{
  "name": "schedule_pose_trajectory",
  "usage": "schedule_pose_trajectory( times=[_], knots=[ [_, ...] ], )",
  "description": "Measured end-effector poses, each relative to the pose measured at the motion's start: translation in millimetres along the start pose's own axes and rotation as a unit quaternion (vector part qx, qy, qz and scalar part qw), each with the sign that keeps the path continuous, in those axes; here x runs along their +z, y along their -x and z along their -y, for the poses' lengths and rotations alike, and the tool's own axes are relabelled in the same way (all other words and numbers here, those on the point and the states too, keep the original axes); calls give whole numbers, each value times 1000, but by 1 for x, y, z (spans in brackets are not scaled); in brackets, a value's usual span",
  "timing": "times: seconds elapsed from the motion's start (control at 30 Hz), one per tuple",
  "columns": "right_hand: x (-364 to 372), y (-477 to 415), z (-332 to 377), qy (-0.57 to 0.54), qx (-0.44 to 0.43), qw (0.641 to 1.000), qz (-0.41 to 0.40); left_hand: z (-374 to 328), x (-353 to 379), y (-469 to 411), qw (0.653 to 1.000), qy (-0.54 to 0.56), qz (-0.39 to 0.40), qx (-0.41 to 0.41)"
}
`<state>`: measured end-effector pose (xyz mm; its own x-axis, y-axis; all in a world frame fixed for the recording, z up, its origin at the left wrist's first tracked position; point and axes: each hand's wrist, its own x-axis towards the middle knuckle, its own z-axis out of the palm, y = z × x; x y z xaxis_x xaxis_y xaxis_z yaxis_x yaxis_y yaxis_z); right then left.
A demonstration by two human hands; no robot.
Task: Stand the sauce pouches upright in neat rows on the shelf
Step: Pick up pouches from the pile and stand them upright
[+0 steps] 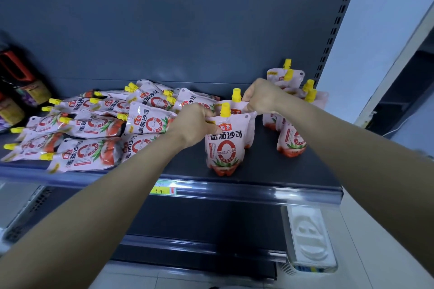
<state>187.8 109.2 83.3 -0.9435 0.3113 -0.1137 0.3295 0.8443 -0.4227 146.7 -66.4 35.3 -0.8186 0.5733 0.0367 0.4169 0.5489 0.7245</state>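
Note:
A pink tomato-sauce pouch (pixel 226 145) with a yellow cap stands upright near the front of the dark shelf (pixel 270 166). My left hand (pixel 193 124) pinches its top left corner. A second upright pouch (pixel 237 107) stands right behind it, and my right hand (pixel 263 97) grips that one's top right edge. Further right, a row of upright pouches (pixel 292 138) runs toward the back panel. On the left of the shelf lies a loose heap of several flat pouches (pixel 94 126), caps pointing left.
Dark sauce bottles (pixel 16 91) stand at the far left of the shelf. A yellow price tag (pixel 163 188) sits on the front rail. A lower shelf edge (pixel 199 246) and a white moulded tray (pixel 310 239) lie below. A slotted upright (pixel 333 37) bounds the right side.

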Motion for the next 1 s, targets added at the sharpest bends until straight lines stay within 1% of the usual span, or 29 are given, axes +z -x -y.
schedule_pose_trajectory(
  times=[0.1,0.2,0.3,0.37,0.4,0.47,0.53,0.6,0.67,0.83,1.0],
  knots=[
    [-4,6,2,-5,3,1000,8,-1,6,-3,1000,-1,-30,6],
    [-7,10,2,-7,1,1000,10,-1,9,-5,999,-6,-37,13],
    [-8,11,5,-1,1,1000,0,-2,5,-6,1000,-13,8,28],
    [-10,9,8,6,-3,1000,-24,-3,-2,-4,998,22,44,46],
    [-11,7,9,8,-7,999,-39,-4,-7,-2,996,50,49,59],
    [-13,4,12,8,-16,997,-72,-3,-18,0,992,99,18,78],
    [-14,-1,15,3,-35,994,-101,2,-32,-2,989,112,-51,76],
    [-16,-6,20,-14,-63,991,-121,10,-46,-6,986,95,-117,72],
    [-18,-14,27,-4,-96,987,-126,18,-58,-12,982,63,-161,73],
    [-22,-41,41,66,-161,982,-74,35,-66,-25,974,-10,-220,59],
    [-16,-80,54,159,-227,961,-20,51,-59,-33,969,-51,-240,19]
  ],
)
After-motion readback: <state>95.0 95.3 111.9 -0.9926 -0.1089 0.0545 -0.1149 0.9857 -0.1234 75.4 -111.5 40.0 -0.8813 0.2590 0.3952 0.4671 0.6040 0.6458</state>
